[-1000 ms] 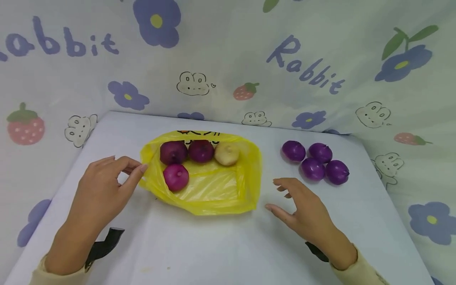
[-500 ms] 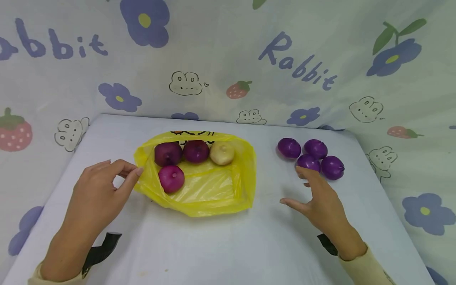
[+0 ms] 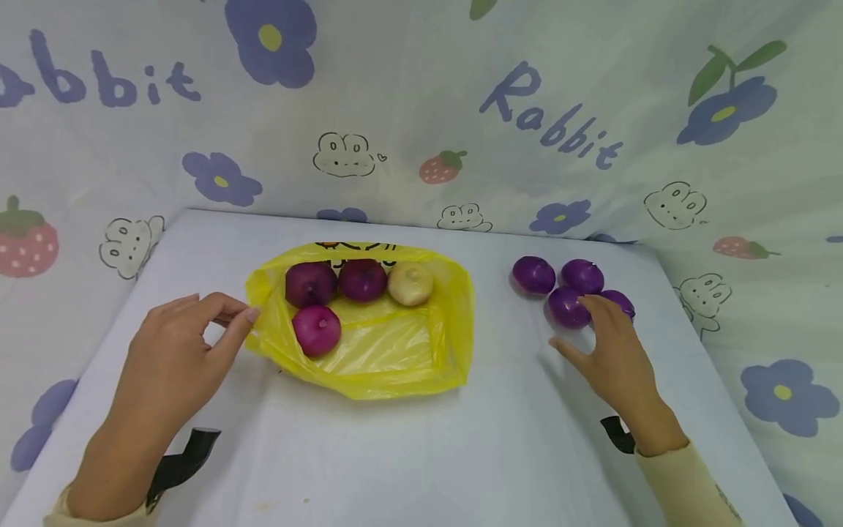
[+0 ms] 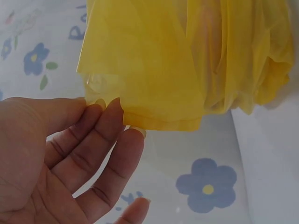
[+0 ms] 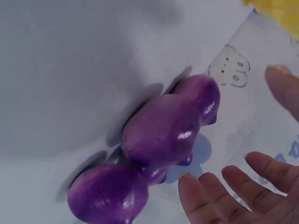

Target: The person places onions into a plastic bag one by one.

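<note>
A yellow plastic bag (image 3: pixel 388 355) lies with its mouth open on the table. Inside are two dark purple onions (image 3: pixel 363 280), a brighter magenta onion (image 3: pixel 317 331) and a pale yellow onion (image 3: pixel 411 283). At its left edge my left hand (image 3: pixel 174 359) pinches the rim; in the left wrist view thumb and fingertips hold the thin plastic (image 4: pixel 154 93). My right hand (image 3: pixel 619 359) hovers, fingers spread and holding nothing, over the near side of a cluster of several shiny purple onions. It is nearest the front purple onion (image 3: pixel 568 307) and partly hides the rightmost purple onion (image 3: pixel 617 298).
The cluster's other onions, a left purple onion (image 3: pixel 534 275) and a back purple onion (image 3: pixel 582 276), sit close together. A white cloth covers the table (image 3: pixel 395 468). Behind it rises a printed curtain (image 3: pixel 408 88) with rabbits, flowers and strawberries.
My right hand has moved rightward from beside the bag to the purple onions, its fingers still apart. My left hand stays at the bag's left rim. The view has shifted slightly.
</note>
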### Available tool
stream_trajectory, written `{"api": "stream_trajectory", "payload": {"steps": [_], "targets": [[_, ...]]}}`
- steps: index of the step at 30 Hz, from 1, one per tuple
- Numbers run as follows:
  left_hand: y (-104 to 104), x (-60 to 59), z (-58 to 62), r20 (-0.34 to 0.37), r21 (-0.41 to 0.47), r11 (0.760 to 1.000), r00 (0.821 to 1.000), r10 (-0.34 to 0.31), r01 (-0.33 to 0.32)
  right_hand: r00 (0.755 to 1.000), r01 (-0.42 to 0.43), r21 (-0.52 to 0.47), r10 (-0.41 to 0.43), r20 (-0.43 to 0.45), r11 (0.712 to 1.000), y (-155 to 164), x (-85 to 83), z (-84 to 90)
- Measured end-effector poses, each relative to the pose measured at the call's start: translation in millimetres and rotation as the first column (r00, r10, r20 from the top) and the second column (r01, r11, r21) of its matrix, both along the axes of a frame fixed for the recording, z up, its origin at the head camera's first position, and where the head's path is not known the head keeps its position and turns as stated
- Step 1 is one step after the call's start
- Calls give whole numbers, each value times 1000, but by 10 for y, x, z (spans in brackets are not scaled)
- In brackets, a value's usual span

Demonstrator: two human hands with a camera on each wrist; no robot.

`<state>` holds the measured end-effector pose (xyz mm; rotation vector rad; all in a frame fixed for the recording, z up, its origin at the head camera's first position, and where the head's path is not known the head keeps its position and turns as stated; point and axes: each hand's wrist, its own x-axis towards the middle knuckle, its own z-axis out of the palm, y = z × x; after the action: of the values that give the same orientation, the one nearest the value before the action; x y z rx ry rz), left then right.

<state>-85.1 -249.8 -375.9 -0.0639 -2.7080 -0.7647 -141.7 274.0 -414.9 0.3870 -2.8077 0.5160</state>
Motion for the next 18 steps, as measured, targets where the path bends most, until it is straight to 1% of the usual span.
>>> {"api": "stream_trajectory", "payload": {"steps": [2,5,11,15,18], "targets": [[-1,0,8,11,-1,1000,1000,4,-4,1000,7,5,-7,-12,1000,46,-41,-6],[-4,-1,11,23,-3,1000,1000,8,-8,1000,16,10,-16,-1,1000,85,-86,-4],[-11,-9,7,3,-8,1000,1000,-2,2,998,54,29,-55,38,998,137,-195,-24],[-5,-10,5,18,-5,1000,1000,7,-7,989,89,41,-93,110,995,166,-290,-36],[-2,-8,7,30,-6,1000,999,11,-11,974,117,58,-126,188,991,167,-354,-56]]}}
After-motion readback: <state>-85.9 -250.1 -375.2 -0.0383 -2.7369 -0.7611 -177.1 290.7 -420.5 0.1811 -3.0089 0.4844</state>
